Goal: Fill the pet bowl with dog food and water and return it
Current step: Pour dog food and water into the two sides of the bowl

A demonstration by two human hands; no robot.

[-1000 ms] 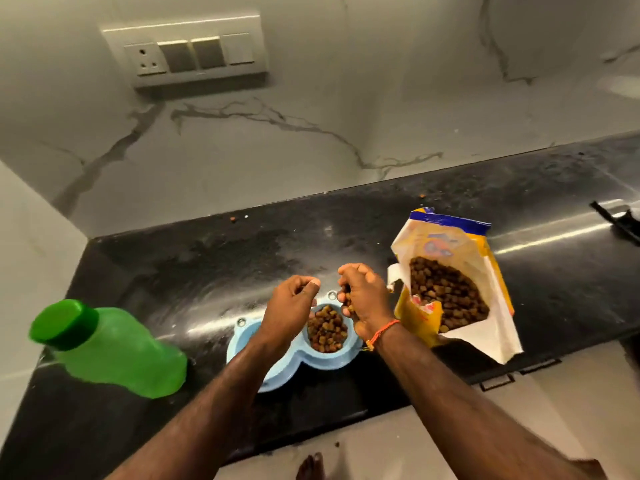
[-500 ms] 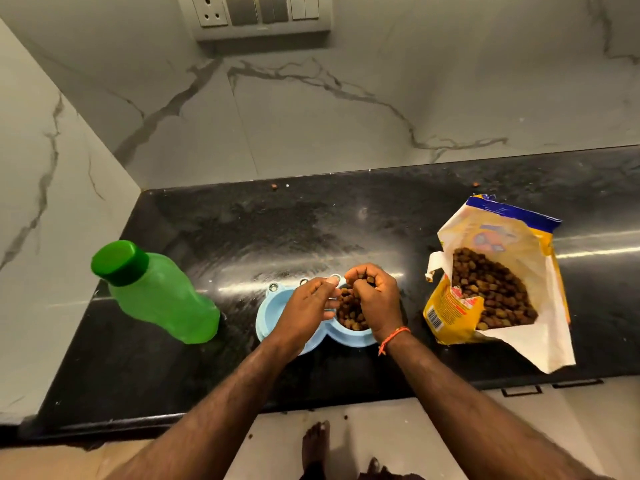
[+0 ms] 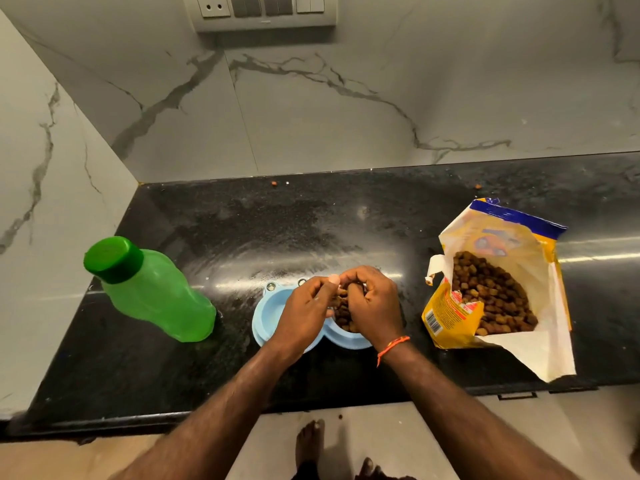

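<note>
A light blue double pet bowl [image 3: 268,311] sits near the front of the black counter [image 3: 311,230]. Its right cup holds brown kibble [image 3: 341,308]; its left cup looks bare. My left hand [image 3: 304,311] hovers over the middle of the bowl with fingers pinched together. My right hand [image 3: 375,301] is curled over the right cup, fingers among the kibble. An open yellow and blue dog food bag [image 3: 491,289] lies to the right, full of kibble. A green capped water bottle [image 3: 152,291] stands to the left.
A marble wall closes the left side and the back, with a switch panel [image 3: 265,10] high up. Stray kibble [image 3: 274,183] lies by the back wall and on the floor. My bare feet [image 3: 310,445] show below the counter edge.
The view has swung left and down, so the bottle and bag sit further right. Both hands have come together over the right cup, and my right hand has lowered into the kibble.
</note>
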